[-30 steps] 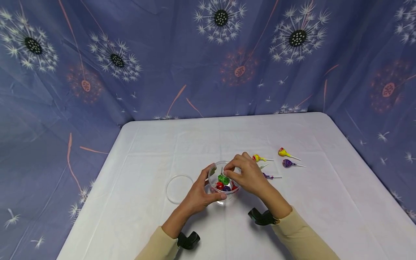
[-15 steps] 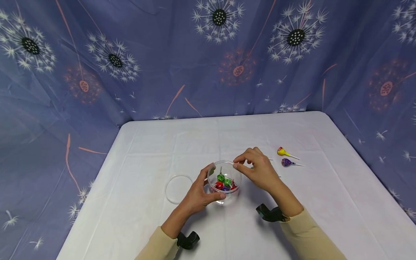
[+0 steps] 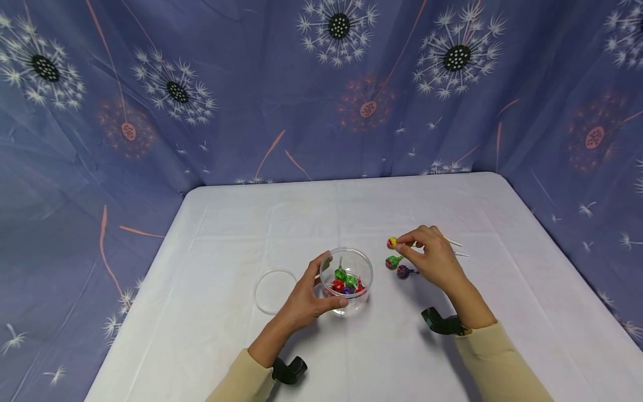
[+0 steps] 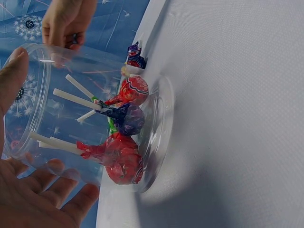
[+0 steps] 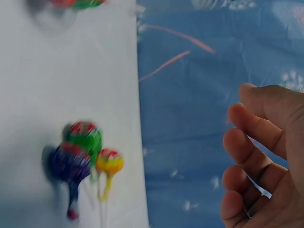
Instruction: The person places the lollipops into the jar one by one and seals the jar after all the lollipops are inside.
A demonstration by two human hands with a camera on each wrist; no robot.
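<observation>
My left hand [image 3: 313, 298] grips a clear plastic jar [image 3: 358, 305], fingers on the far side and thumb at the near side. In the left wrist view, red lollipops [image 4: 124, 164] and a purple lollipop [image 4: 129, 118] sit heads down, sticks up. Green lollipops [image 3: 340, 274] show inside from above. My right hand [image 3: 431, 254] hovers over loose lollipops, fingers loosely bent and holding nothing in the right wrist view. By its fingertips lie a yellow lollipop [image 3: 392, 243], a green lollipop [image 3: 393, 262] and a purple lollipop [image 3: 403, 272].
A clear round lid [image 3: 256, 290] lies left of the jar on the white tablecloth [image 3: 301, 218]. Two white sticks [image 3: 461, 254] stick out from behind the right hand; their heads are hidden. A blue patterned curtain [image 3: 241, 89] borders the table.
My right hand has let go of a green lollipop inside the jar and moved right, over the loose lollipops. The left hand keeps its hold on the jar.
</observation>
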